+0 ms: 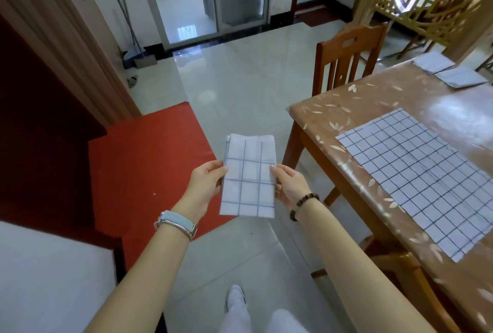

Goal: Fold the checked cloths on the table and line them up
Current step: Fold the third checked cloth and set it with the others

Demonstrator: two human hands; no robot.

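Note:
I hold a folded white cloth with blue checks (249, 175) in the air over the floor, left of the table. My left hand (206, 186) grips its left edge and my right hand (289, 186) grips its right edge, thumbs on top. A second checked cloth (416, 178) lies spread flat on the wooden table (333, 108), near its front edge. Two folded cloths sit side by side at the table's far end, one (432, 62) further back and one (462, 78) closer.
A wooden chair (346, 58) stands at the table's far left side. A red mat (149, 167) covers the floor on my left, beside a dark red step. A broom and dustpan (138, 58) lean by the glass door.

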